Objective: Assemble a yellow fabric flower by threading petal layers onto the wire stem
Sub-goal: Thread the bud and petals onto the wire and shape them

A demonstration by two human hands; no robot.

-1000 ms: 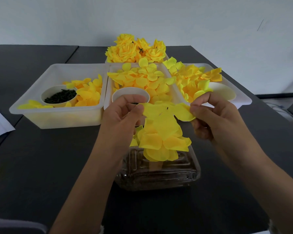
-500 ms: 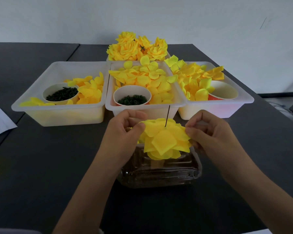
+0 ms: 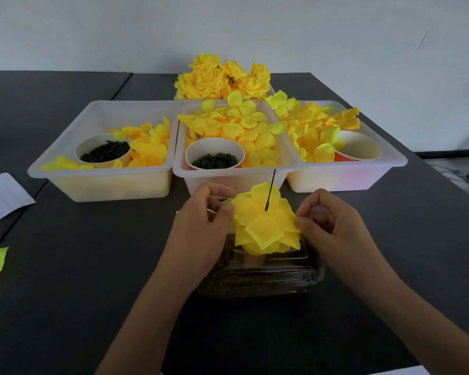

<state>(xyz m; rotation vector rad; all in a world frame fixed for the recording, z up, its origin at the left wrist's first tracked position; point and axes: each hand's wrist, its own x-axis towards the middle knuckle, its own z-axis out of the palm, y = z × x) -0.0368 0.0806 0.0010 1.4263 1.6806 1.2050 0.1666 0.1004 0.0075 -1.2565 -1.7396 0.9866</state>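
Yellow petal layers (image 3: pixel 266 226) sit threaded on the upright wire stem (image 3: pixel 270 189) above a clear tray (image 3: pixel 260 277) as your left hand (image 3: pixel 201 228) and right hand (image 3: pixel 333 223) pinch opposite edges, apparently keeping them level.

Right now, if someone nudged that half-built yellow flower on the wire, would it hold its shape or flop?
Probably floppy: the flower is thin fabric layers whose edges droop. It looks light. The wire stem is thin, so it may sway. The left hand and right hand pinch its edges.

two bare forearms, no sleeves visible, left hand (image 3: pixel 201 226), right hand (image 3: pixel 333 228)
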